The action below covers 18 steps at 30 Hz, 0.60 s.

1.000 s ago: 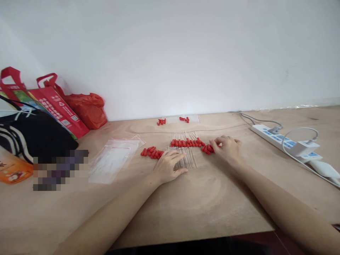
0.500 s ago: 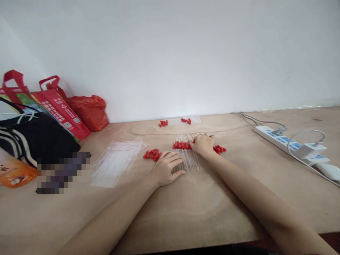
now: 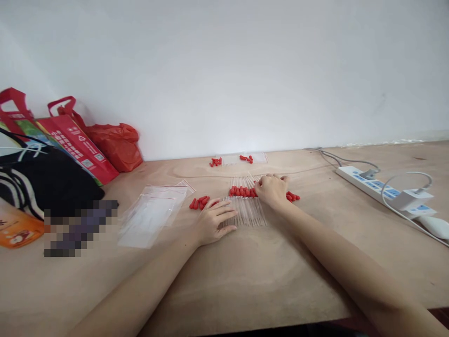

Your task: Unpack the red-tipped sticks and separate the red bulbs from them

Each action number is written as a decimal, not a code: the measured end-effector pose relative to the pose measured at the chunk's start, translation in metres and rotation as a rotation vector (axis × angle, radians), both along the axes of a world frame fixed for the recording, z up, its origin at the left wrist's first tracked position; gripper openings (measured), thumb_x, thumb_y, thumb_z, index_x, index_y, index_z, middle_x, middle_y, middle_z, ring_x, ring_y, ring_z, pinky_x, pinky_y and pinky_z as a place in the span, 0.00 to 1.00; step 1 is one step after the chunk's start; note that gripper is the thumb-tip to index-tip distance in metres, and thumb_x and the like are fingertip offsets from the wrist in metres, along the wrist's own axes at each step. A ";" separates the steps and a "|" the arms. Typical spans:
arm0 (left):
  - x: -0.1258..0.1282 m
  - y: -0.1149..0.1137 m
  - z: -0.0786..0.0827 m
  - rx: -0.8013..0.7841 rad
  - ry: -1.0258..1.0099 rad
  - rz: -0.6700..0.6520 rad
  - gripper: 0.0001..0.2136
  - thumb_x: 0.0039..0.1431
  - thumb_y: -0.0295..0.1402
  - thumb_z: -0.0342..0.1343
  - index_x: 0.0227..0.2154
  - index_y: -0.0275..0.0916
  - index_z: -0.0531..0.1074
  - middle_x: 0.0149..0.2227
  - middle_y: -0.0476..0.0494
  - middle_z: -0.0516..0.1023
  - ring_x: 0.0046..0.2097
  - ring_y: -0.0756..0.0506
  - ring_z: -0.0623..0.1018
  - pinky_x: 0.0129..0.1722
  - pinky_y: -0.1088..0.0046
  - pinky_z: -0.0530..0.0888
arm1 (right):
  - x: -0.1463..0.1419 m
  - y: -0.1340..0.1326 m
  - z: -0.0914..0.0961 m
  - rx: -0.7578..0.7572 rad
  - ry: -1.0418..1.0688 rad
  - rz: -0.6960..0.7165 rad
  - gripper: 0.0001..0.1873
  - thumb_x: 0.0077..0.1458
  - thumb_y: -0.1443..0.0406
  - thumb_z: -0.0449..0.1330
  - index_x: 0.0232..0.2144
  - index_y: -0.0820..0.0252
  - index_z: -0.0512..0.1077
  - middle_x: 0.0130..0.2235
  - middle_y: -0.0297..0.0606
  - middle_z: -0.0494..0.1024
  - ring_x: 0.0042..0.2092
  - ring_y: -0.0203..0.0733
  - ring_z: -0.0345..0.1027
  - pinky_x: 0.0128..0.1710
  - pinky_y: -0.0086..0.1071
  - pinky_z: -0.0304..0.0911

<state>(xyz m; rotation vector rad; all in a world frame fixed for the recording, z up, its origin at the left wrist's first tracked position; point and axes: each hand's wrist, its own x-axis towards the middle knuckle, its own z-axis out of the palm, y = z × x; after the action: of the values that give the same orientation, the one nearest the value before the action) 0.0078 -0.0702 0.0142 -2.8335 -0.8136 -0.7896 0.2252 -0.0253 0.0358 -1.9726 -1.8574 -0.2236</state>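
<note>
A row of small red peg-shaped pieces (image 3: pixel 242 191) lies across a band of thin clear sticks (image 3: pixel 247 213) set side by side on the table. At the right end of this row, my right hand (image 3: pixel 272 191) is closed, its fingertips around a red piece that is mostly hidden. My left hand (image 3: pixel 216 222) rests low with its fingers stretched out, fingertips by the left edge of the sticks. Loose red pieces (image 3: pixel 199 202) lie just beyond it, partly covered by the fingers. More red pieces (image 3: pixel 293 196) show to the right of my right hand.
Clear zip bags (image 3: pixel 150 215) lie on the left. Further back, by the wall, are another clear bag (image 3: pixel 231 160) and two small red groups. Shopping bags (image 3: pixel 77 145) and a black bag (image 3: pixel 56 182) stand far left. A power strip (image 3: pixel 368 182) with cables sits right.
My right hand has shifted slightly right along the red row, showing more of it. My left hand has drawn a little left, off the sticks' edge.
</note>
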 end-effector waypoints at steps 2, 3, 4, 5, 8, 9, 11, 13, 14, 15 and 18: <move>0.000 -0.001 0.001 0.054 -0.039 0.011 0.14 0.54 0.39 0.53 0.42 0.42 0.69 0.43 0.44 0.75 0.50 0.43 0.69 0.51 0.59 0.62 | 0.010 -0.010 0.001 0.094 0.040 0.065 0.14 0.52 0.63 0.47 0.25 0.61 0.70 0.33 0.42 0.76 0.39 0.45 0.63 0.41 0.41 0.43; 0.001 -0.001 0.001 0.089 -0.065 0.021 0.15 0.54 0.38 0.52 0.44 0.41 0.68 0.44 0.43 0.74 0.51 0.43 0.68 0.50 0.60 0.62 | 0.016 -0.016 0.001 0.142 0.057 0.120 0.13 0.53 0.62 0.47 0.26 0.60 0.70 0.32 0.41 0.76 0.38 0.44 0.63 0.42 0.40 0.44; 0.002 -0.001 0.002 0.127 -0.096 0.040 0.16 0.54 0.37 0.52 0.46 0.41 0.67 0.45 0.42 0.73 0.52 0.43 0.68 0.50 0.60 0.63 | 0.023 -0.023 -0.001 0.188 0.066 0.182 0.13 0.53 0.61 0.48 0.27 0.60 0.69 0.31 0.39 0.76 0.38 0.42 0.63 0.42 0.39 0.44; 0.004 -0.002 0.002 0.164 -0.129 0.065 0.18 0.54 0.37 0.52 0.48 0.40 0.65 0.47 0.40 0.71 0.53 0.42 0.66 0.50 0.61 0.63 | 0.029 -0.030 -0.004 0.228 0.060 0.254 0.12 0.54 0.61 0.49 0.28 0.60 0.69 0.31 0.38 0.76 0.37 0.41 0.63 0.43 0.38 0.44; 0.011 -0.004 0.003 0.261 -0.188 0.155 0.22 0.54 0.37 0.52 0.52 0.38 0.61 0.50 0.37 0.68 0.54 0.41 0.64 0.51 0.60 0.63 | 0.043 -0.052 -0.016 0.342 0.002 0.434 0.11 0.55 0.63 0.49 0.28 0.59 0.69 0.31 0.36 0.76 0.37 0.38 0.63 0.47 0.38 0.43; 0.014 -0.006 0.003 0.289 -0.184 0.174 0.21 0.54 0.38 0.52 0.51 0.39 0.61 0.50 0.37 0.68 0.54 0.40 0.64 0.51 0.59 0.62 | 0.046 -0.058 -0.020 0.366 -0.018 0.485 0.10 0.56 0.63 0.49 0.28 0.58 0.69 0.31 0.35 0.76 0.36 0.38 0.63 0.48 0.39 0.42; 0.020 -0.009 0.003 0.331 -0.138 0.175 0.18 0.54 0.38 0.52 0.48 0.41 0.65 0.49 0.39 0.69 0.53 0.40 0.66 0.52 0.57 0.60 | 0.046 -0.067 -0.027 0.402 -0.031 0.559 0.10 0.55 0.64 0.50 0.28 0.58 0.69 0.30 0.35 0.75 0.36 0.37 0.63 0.48 0.39 0.42; 0.026 -0.012 0.003 0.346 -0.089 0.143 0.13 0.55 0.36 0.52 0.44 0.42 0.68 0.45 0.44 0.73 0.51 0.42 0.68 0.54 0.55 0.56 | 0.043 -0.072 -0.031 0.426 -0.021 0.611 0.10 0.55 0.64 0.50 0.27 0.58 0.69 0.30 0.34 0.75 0.36 0.37 0.63 0.48 0.39 0.43; 0.028 -0.014 0.003 0.345 -0.073 0.124 0.11 0.55 0.35 0.52 0.41 0.43 0.69 0.42 0.46 0.75 0.49 0.43 0.70 0.55 0.54 0.53 | 0.040 -0.073 -0.031 0.435 -0.015 0.635 0.09 0.55 0.64 0.50 0.27 0.58 0.69 0.30 0.34 0.75 0.36 0.37 0.63 0.47 0.38 0.43; 0.030 -0.015 0.002 0.340 -0.064 0.111 0.09 0.56 0.33 0.51 0.39 0.44 0.70 0.39 0.49 0.76 0.47 0.44 0.71 0.56 0.53 0.51 | 0.037 -0.074 -0.031 0.441 -0.009 0.658 0.09 0.55 0.64 0.50 0.28 0.58 0.70 0.29 0.34 0.75 0.36 0.37 0.63 0.47 0.38 0.44; 0.034 -0.017 0.001 0.332 -0.063 0.104 0.06 0.56 0.31 0.50 0.34 0.43 0.71 0.33 0.52 0.78 0.41 0.47 0.74 0.57 0.54 0.48 | 0.030 -0.075 -0.030 0.447 0.001 0.695 0.09 0.55 0.64 0.51 0.29 0.58 0.70 0.30 0.33 0.75 0.36 0.36 0.63 0.47 0.38 0.44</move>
<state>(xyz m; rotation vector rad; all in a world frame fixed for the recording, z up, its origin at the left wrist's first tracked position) 0.0420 -0.0872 0.0154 -2.4672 -0.7501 -0.9081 0.2550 -0.1000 0.0063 -0.9690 -2.1354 -0.3780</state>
